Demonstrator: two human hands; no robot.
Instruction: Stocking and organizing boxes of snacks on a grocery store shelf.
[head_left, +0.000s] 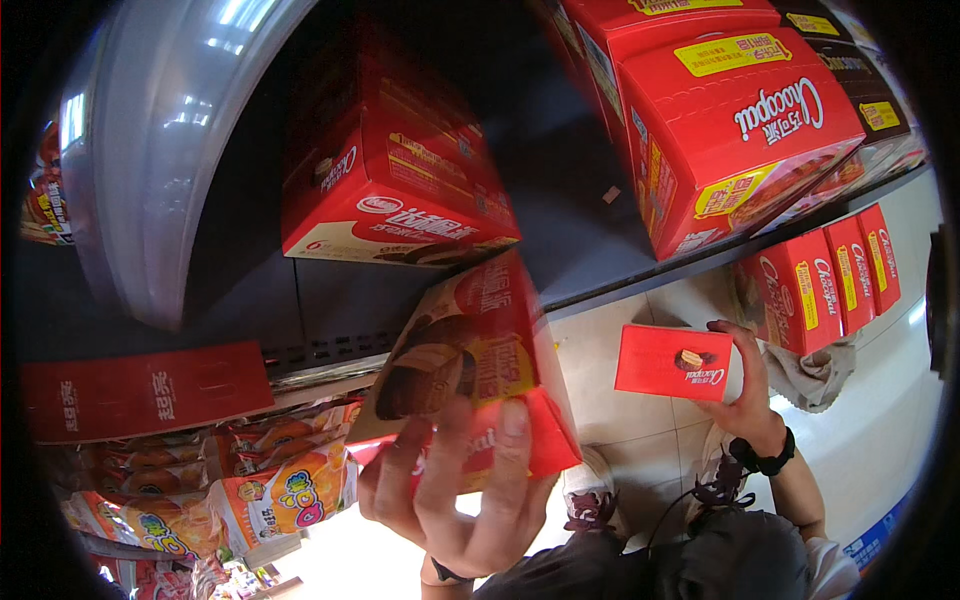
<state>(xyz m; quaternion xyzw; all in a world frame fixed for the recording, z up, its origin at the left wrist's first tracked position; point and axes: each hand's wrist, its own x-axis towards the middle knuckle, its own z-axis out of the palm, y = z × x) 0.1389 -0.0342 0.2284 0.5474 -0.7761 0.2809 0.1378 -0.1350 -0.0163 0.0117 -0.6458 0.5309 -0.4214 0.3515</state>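
My left hand (469, 495) grips the near end of a red and cream Chocopai carton (435, 360), slightly blurred, tilted at the shelf's front edge. Its far end meets or overlaps the front of another red Chocopai carton (427, 187) on the dark shelf (585, 262); I cannot tell whether they touch. Lower and to the right, my right hand (750, 390) holds a smaller-looking red Chocopai box (667, 364) by its right end, above the tiled floor. A dark band circles each wrist.
More red cartons (720, 112) and dark boxes (859, 71) stand at the shelf's right. Several red boxes (802, 292) sit near a grey cloth (814, 371) on the floor. Curved clear plastic (150, 150) rises at left. Below are a red shelf strip (142, 394) and snack bags (285, 487).
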